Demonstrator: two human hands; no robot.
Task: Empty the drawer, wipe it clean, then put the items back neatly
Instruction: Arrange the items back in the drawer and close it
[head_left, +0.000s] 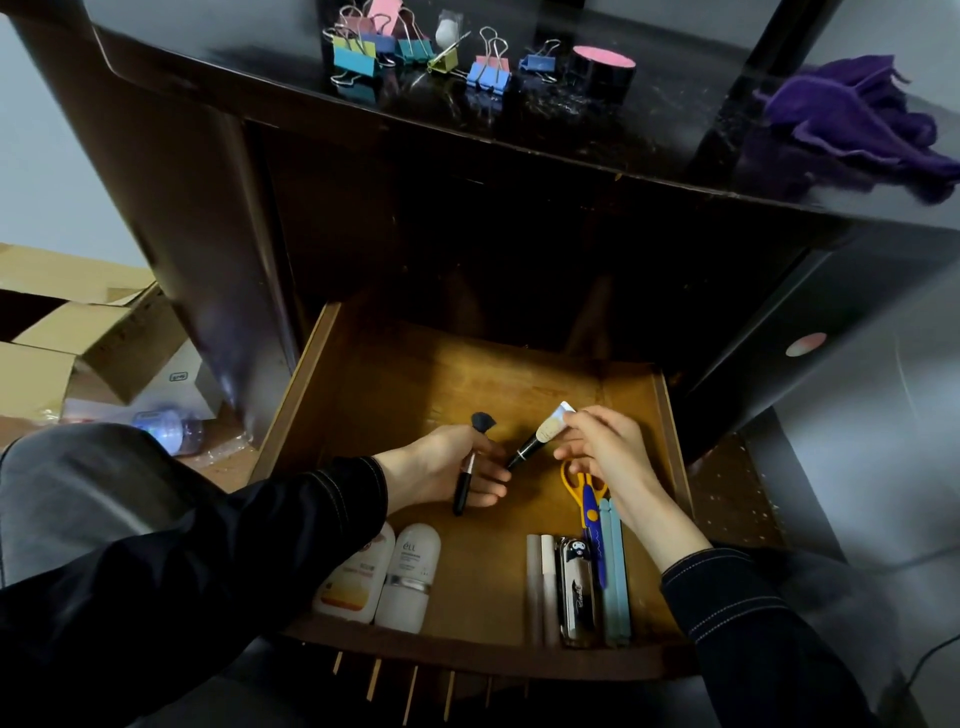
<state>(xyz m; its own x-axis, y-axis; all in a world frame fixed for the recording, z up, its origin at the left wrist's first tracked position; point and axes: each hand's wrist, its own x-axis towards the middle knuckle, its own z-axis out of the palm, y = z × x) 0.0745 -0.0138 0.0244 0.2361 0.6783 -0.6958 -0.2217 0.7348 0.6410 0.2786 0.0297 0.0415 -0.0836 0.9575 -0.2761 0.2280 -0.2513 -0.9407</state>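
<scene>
Drawer (311, 395) open; return stage, judging by layout. Bottles (408, 577) and scissors (589, 499) lie parallel at front, long axes front-to-back. Left hand (452, 467) curls round dark brush (483, 421): head toward drawer back, handle toward person. Right hand (605, 447) pinches pale brush (540, 436) near bristles, handle slanting down-left; likely pairing both. Binder clips (358, 52) and purple cloth (852, 114) wait on counter (571, 124).

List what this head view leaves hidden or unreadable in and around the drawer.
Head view:
- Scissors: handles partly under the right hand.
- Left white bottle: label partly covered by the left sleeve; print too small.
- Drawer back: lost in the cabinet shadow.
- Pale scrap beside the head of the pale brush: too small to identify, fingers overlap it.
</scene>
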